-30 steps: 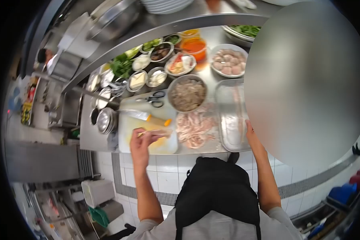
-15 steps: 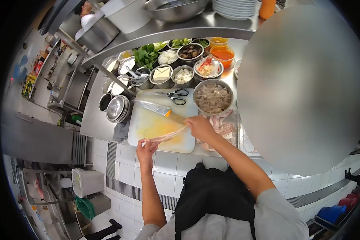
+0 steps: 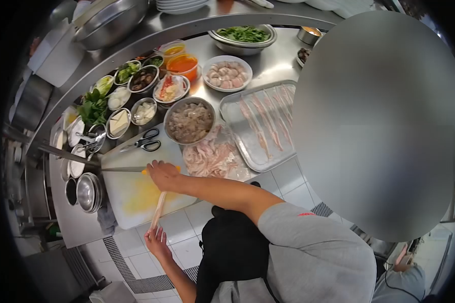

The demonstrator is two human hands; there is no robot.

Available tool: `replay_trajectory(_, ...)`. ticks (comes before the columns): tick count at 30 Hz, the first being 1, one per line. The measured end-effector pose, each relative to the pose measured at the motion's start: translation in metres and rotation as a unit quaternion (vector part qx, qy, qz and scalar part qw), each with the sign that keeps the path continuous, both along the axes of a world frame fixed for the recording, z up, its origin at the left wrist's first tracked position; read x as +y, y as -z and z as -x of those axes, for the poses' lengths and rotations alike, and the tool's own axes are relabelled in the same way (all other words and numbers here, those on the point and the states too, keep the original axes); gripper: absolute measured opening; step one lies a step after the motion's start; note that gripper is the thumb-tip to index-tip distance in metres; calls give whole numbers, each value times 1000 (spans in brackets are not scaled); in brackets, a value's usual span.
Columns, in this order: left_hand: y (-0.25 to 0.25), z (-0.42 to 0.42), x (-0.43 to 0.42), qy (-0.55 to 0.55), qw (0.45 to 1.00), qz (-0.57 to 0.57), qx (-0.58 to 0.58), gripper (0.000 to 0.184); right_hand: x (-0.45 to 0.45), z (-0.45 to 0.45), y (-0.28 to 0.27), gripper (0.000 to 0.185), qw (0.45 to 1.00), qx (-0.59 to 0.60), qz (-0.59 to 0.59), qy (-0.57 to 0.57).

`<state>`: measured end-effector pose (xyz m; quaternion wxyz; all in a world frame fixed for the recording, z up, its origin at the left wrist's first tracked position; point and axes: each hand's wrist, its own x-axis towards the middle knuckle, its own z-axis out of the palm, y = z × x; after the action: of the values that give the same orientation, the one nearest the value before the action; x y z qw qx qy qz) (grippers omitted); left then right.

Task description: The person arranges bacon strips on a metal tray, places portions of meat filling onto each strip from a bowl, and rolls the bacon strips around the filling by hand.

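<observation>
A thin pale pink strip of bacon (image 3: 158, 209) stretches between my two hands, over the near part of the white cutting board (image 3: 117, 194). My left hand (image 3: 157, 241), just beyond the board's near edge, pinches the lower end. At the upper end my right hand (image 3: 163, 175) is closed, its fingers mostly hidden from above. Beneath that hand lies a knife (image 3: 124, 169) with its blade pointing left; whether the hand touches the handle I cannot tell. Black-handled scissors (image 3: 150, 140) rest at the board's far side. Yellow stains mark the board.
Right of the board are a pile of raw meat slices (image 3: 210, 159), a bowl of raw pieces (image 3: 190, 121) and a metal tray (image 3: 230, 113) with several bacon strips. Filled containers stand behind; stacked metal bowls (image 3: 86, 192) sit left. A shelf edge (image 3: 136, 43) crosses above. A blur covers the right.
The view has swung right, bringing the tray of strips into sight. The bacon strip, slanting across the board before, now runs more steeply towards me, with my right hand over the knife handle.
</observation>
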<state>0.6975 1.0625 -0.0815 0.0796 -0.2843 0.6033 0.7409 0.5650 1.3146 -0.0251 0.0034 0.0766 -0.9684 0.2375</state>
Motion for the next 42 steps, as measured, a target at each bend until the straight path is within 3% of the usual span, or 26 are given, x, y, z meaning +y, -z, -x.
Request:
replay_trajectory(3, 2, -3, -5, 18, 1000, 10, -11, 30, 24, -47, -19, 42, 988, -112, 98, 45)
replay_trajectory(5, 5, -4, -10, 52, 999, 14, -4, 32, 47, -94, 27, 40, 995, -30, 93, 30)
replay_trajectory(7, 6, -10, -9, 54, 998, 21, 8, 31, 71, -155, 9, 42, 985, 90, 140, 55)
replay_trajectory(8, 4, -11, -7, 56, 998, 20, 6, 28, 78, -175, -31, 39, 988, -30, 130, 81)
replay_trajectory(10, -11, -7, 4, 31, 999, 21, -30, 22, 95, -213, -23, 41, 990, -3, 121, 65)
replay_trajectory(12, -9, -9, 3, 24, 999, 16, -38, 23, 101, -231, -40, 41, 987, -100, 105, 63)
replay_trajectory(15, -11, -7, 5, 29, 999, 0, -42, 20, 95, -242, -51, 42, 986, -114, 102, 64)
replay_trajectory(19, -15, -7, 5, 27, 999, -11, -37, 17, 76, -235, -88, 47, 990, -31, 137, 14)
replay_trajectory(23, -16, -8, 4, 14, 999, -24, -38, 17, 65, -237, -60, 47, 988, 6, 152, -9)
replay_trajectory(27, -16, -11, 0, 20, 999, -32, -30, 17, 51, -226, -43, 43, 991, -131, 30, 25)
replay_trajectory(32, -28, -11, -3, 6, 999, -35, -16, 16, 43, -198, -56, 41, 993, -7, 114, 20)
replay_trajectory(34, -28, -13, -6, 2, 1000, 7, -5, 17, 42, -172, -55, 42, 991, 90, 93, 23)
replay_trajectory(38, -41, -12, -8, 33, 995, 67, 71, 16, 37, -95, -35, 43, 994, 111, -7, 20)
replay_trajectory(40, -52, -13, -13, 57, 989, 97, 95, 15, 35, -59, 0, 39, 988, 146, -34, -21)
replay_trajectory(42, -58, -10, -10, 90, 978, 134, 129, 14, 24, -46, 17, 28, 994, 100, -32, 2)
